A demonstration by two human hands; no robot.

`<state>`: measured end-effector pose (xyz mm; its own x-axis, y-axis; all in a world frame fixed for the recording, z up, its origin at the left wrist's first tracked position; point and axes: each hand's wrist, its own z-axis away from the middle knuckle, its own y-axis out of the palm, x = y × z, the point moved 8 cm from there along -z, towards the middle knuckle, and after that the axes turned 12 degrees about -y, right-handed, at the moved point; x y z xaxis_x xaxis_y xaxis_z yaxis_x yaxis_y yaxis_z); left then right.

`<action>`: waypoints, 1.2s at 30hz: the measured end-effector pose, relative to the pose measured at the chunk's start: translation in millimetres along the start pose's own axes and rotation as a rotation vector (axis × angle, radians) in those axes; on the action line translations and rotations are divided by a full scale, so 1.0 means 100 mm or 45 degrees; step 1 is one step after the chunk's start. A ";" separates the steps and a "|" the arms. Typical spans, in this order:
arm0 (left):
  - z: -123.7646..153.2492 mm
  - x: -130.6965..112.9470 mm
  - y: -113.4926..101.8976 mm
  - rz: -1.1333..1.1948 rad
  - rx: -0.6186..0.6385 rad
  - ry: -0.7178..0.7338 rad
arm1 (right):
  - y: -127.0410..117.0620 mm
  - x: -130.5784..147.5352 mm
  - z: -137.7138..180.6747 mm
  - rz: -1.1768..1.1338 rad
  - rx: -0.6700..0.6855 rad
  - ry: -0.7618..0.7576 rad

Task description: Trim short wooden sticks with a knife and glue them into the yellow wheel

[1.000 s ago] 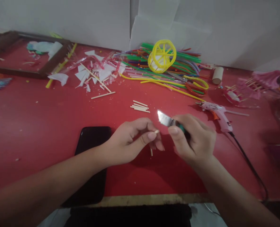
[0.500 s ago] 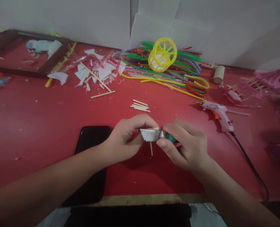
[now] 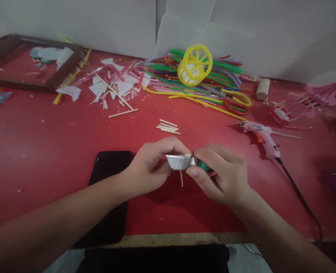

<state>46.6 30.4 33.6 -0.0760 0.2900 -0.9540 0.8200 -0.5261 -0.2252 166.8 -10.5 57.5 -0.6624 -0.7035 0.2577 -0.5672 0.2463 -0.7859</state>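
Observation:
My right hand (image 3: 223, 172) is closed round the green handle of a utility knife (image 3: 178, 162), whose wide metal blade points left. Between the fingers of my left hand (image 3: 153, 165) is a thin wooden stick (image 3: 181, 179). Its lower end hangs below the blade, and a bit of its top shows above it. The blade lies across the stick; whether it bites into the wood I cannot tell. Just beyond my hands, several short cut sticks (image 3: 168, 127) lie in a small group on the red table (image 3: 57, 151).
A black phone (image 3: 109, 163) lies beneath my left forearm. Right of my hands rests a pink glue gun (image 3: 263, 138) with its cord. Farther back are a yellow wheel-shaped craft (image 3: 197, 62), pipe cleaners, scissors, paper scraps (image 3: 125, 85), a brown frame (image 3: 62, 72) and a cork-like cylinder (image 3: 262, 89).
The knife blade has shifted very slightly left along with my right hand. My left hand and the stick stay in nearly the same place.

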 end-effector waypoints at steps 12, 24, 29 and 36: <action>0.00 0.03 0.01 0.037 0.020 -0.045 | 0.01 0.00 -0.01 -0.055 -0.016 0.004; 0.00 0.02 0.02 0.002 0.011 -0.037 | 0.00 0.00 -0.01 -0.079 -0.030 0.009; -0.01 0.02 0.02 0.015 0.021 -0.056 | -0.01 0.01 -0.01 -0.062 -0.017 0.005; 0.00 0.03 0.02 0.007 0.029 -0.061 | -0.01 0.01 -0.02 -0.052 -0.016 0.008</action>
<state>47.7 30.5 30.3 -0.0992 0.2489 -0.9634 0.8073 -0.5459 -0.2242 165.8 -10.3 59.3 -0.6413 -0.7092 0.2930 -0.6002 0.2257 -0.7674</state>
